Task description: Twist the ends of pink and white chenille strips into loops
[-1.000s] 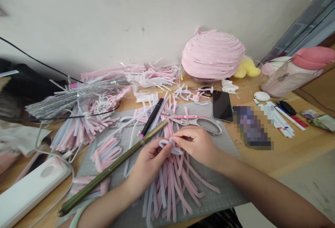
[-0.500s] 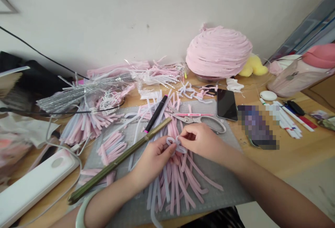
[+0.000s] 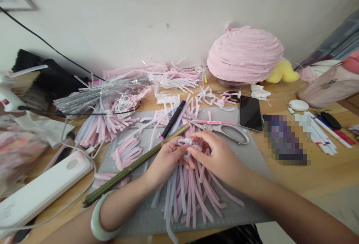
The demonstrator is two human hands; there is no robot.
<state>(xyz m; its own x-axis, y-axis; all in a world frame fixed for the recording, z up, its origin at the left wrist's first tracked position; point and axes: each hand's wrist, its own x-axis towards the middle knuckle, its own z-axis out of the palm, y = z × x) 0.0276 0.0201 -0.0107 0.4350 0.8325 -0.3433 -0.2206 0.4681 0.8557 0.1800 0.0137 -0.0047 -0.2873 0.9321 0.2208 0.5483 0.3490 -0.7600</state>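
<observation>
A pale lavender pipe cleaner (image 3: 185, 141) bent into small loops is pinched between both hands over the middle of the mat. My left hand (image 3: 167, 157) grips its left side with thumb and fingers. My right hand (image 3: 215, 150) has thumb and index finger closed at the right loop. Beneath them fans a heap of loose pink and pale pipe cleaners (image 3: 194, 199) on a grey cutting mat (image 3: 235, 208). Slanting under the left wrist is a green bamboo-like stick (image 3: 126, 173). A black marker (image 3: 174, 119) and grey-handled scissors (image 3: 237, 135) lie beyond the hands.
Folded pink and lavender pieces (image 3: 127, 152) lie at left, near a white power bank-like box (image 3: 50, 184) with a cable. Silver stems (image 3: 84, 98) are behind. A big pink wrapped bundle (image 3: 245, 55) stands at the back. Right are a black phone (image 3: 251, 113) and several white pens (image 3: 319, 135).
My right hand has shifted from pinching at the loop's top to closing thumb and finger around its right side. The view has swung slightly left, so everything sits further right.
</observation>
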